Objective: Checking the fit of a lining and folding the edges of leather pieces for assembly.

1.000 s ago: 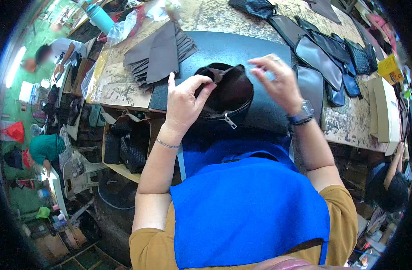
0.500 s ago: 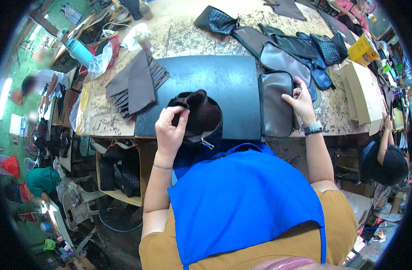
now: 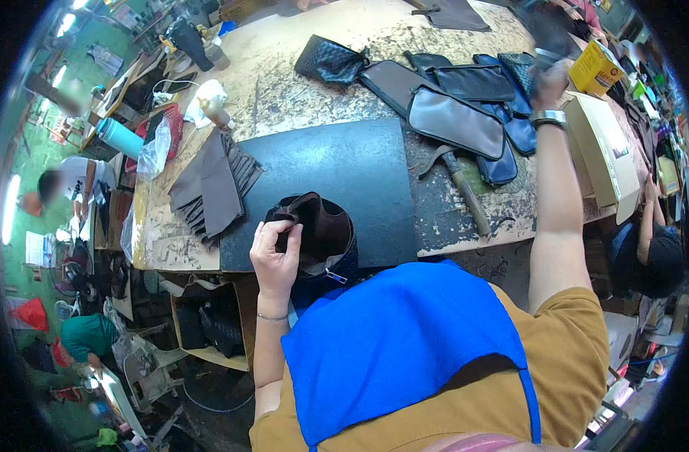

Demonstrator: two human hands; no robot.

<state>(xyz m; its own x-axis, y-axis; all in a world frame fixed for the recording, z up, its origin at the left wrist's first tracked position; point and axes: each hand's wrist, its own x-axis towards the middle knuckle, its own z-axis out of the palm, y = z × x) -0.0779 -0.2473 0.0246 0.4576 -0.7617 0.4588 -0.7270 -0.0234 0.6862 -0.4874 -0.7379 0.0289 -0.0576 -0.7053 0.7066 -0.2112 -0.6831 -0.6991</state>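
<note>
Left hand (image 3: 275, 260) pinches dark pouch (image 3: 335, 230) tightly by rim, probably steadying open mouth; pouch at black mat's (image 3: 344, 162) near edge. Right hand (image 3: 549, 87) far right, blurred: cannot tell grip.

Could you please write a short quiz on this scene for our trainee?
1. True or false: the left hand pinches the bag at its rim.
2. Fill the gap: the hammer lies to the ____ of the black mat, as seen in the picture.
3. Which colour is the box just beyond the carton? A: red; B: yellow; C: blue.

Key: 1. True. 2. right. 3. B.
</note>
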